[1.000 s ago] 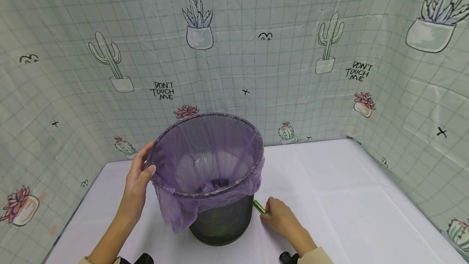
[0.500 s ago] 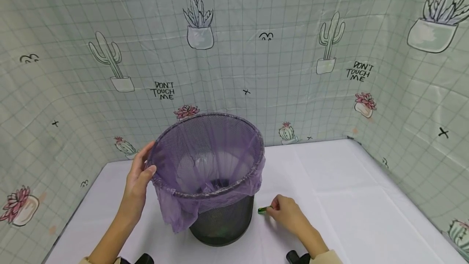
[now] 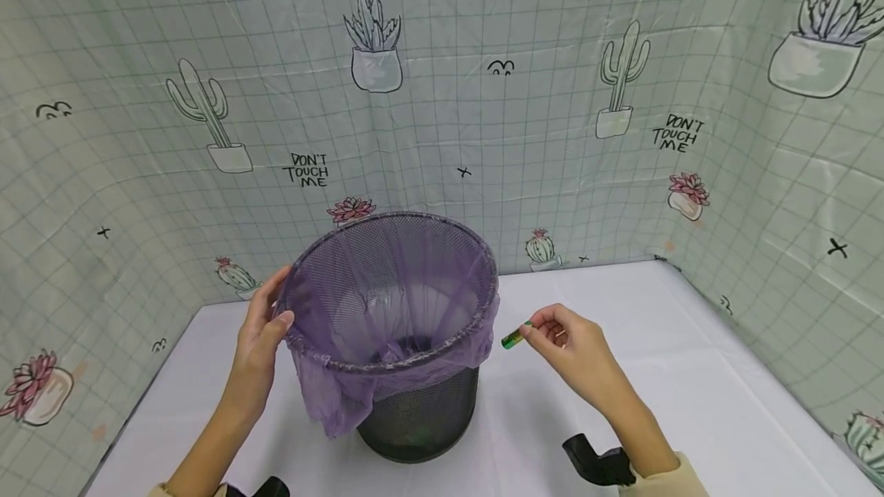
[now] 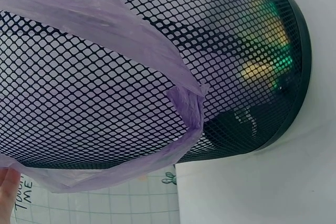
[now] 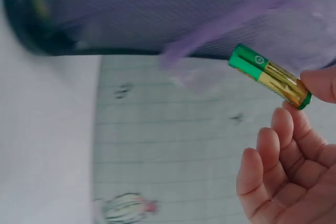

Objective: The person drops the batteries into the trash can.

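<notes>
A black mesh wastebasket (image 3: 421, 424) stands on the white table, lined with a purple plastic bag (image 3: 331, 397) folded over its rim. My left hand (image 3: 258, 343) grips the rim at the left, thumb on the near side; in the left wrist view only a fingertip (image 4: 8, 190) shows. Above the table, right of the basket, my right hand (image 3: 576, 347) pinches a green and gold battery (image 5: 270, 77) by one end between thumb and finger, apart from the bag. The other fingers curl loosely below it. Through the mesh, blurred green and yellow things (image 4: 262, 56) show near the basket's bottom.
A white cloth covers the table (image 3: 642, 374). Behind it and along both sides hangs a gridded curtain (image 3: 442, 121) printed with cacti. Black wrist mounts (image 3: 597, 462) sit at both wrists.
My right hand has lifted the battery up off the table and shifted slightly right, beside the basket's rim height. The left hand and basket have stayed put.
</notes>
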{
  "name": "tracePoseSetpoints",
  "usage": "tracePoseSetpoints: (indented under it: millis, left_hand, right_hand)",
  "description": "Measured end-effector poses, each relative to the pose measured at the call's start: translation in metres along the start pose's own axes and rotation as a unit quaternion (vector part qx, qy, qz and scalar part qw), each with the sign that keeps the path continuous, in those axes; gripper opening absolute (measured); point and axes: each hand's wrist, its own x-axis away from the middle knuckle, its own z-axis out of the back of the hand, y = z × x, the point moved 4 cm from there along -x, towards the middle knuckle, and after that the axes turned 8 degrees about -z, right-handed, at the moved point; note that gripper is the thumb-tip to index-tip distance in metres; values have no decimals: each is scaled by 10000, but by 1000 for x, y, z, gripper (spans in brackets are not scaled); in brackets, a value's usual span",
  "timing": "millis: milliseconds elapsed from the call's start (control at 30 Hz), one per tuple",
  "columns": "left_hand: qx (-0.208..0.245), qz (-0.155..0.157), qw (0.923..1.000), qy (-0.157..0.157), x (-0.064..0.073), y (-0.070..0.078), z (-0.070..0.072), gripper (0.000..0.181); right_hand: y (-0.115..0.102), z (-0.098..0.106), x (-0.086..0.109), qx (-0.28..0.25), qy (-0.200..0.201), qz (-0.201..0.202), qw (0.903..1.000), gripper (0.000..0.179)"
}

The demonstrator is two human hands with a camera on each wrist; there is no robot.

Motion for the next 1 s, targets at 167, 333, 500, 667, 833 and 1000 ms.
tracePoseSetpoints:
  millis: [167, 333, 500, 667, 833, 1000]
  left_hand:
    - [-14, -45, 10000, 8, 0, 0, -1, 54]
    - [49, -86, 10000, 3, 0, 1, -2, 53]
    - [69, -66, 10000, 20, 0, 1, -2, 54]
    - [113, -89, 9999, 8, 0, 1, -2, 54]
    - [20, -67, 10000, 4, 0, 1, -1, 54]
    - [-22, -58, 10000, 15, 0, 1, -1, 54]
  right_hand:
    - [-35, 29, 6, -180, 605, 752, 9952, 14]
    - [-63, 49, 10, -361, 1057, 1247, 9859, 9]
    - [-84, 48, 9, -571, 987, 1624, 9801, 8]
    - [-97, 31, 6, -377, 594, 1994, 9774, 8]
    - [-102, 15, 2, -138, 339, 2127, 9764, 9]
    - [-104, 6, -2, 69, 250, 2300, 9729, 9]
